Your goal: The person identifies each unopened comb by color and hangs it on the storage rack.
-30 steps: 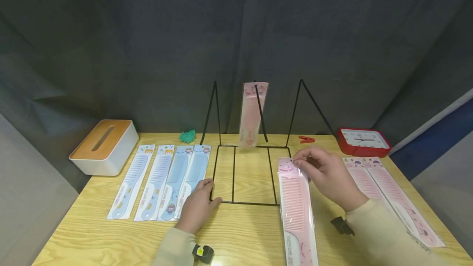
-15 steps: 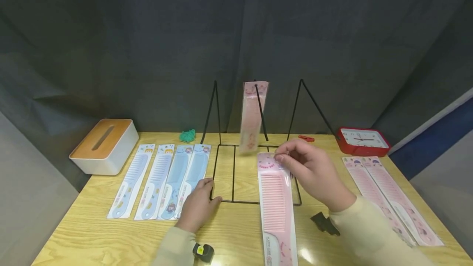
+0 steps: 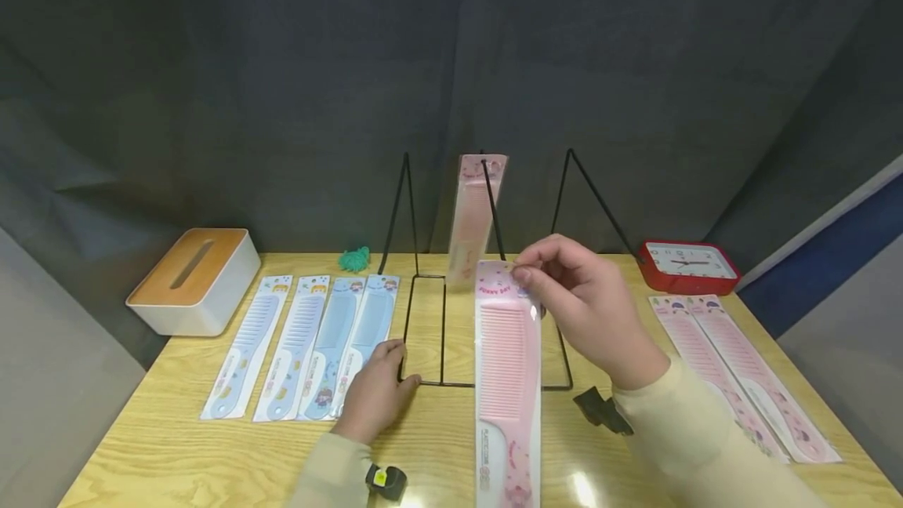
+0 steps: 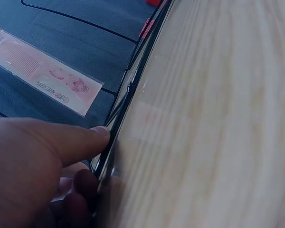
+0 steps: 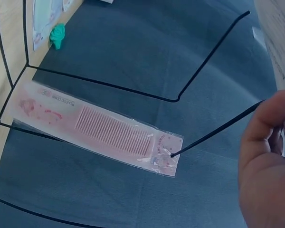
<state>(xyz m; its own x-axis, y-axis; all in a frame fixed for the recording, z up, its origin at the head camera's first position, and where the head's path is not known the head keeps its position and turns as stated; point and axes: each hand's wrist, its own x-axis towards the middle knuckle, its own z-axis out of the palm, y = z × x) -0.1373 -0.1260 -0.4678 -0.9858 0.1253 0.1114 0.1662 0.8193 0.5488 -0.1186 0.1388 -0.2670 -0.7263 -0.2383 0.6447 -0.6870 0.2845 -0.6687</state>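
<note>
One held comb [image 3: 503,367]: pink and packaged, before the wire rack [image 3: 443,335] and overlapping its front in the head view; long axis points away from the rack, top end nearest it.
Right hand [image 3: 592,304]: the nearer one; I see thumb and forefinger pinching the comb's top right corner.
Left hand [image 3: 377,390]: well apart from that comb, grasping the rack's front left corner.
Middle hook [image 3: 493,212]: juts forward from the rack, tip beside the held comb's top edge as I view it; whether they touch, I can't tell.
Hung comb [image 3: 471,218]: on that hook, at its back end.
Deciding relation: in my judgement, the held comb's top edge against the hook tip, depth especially.
</note>
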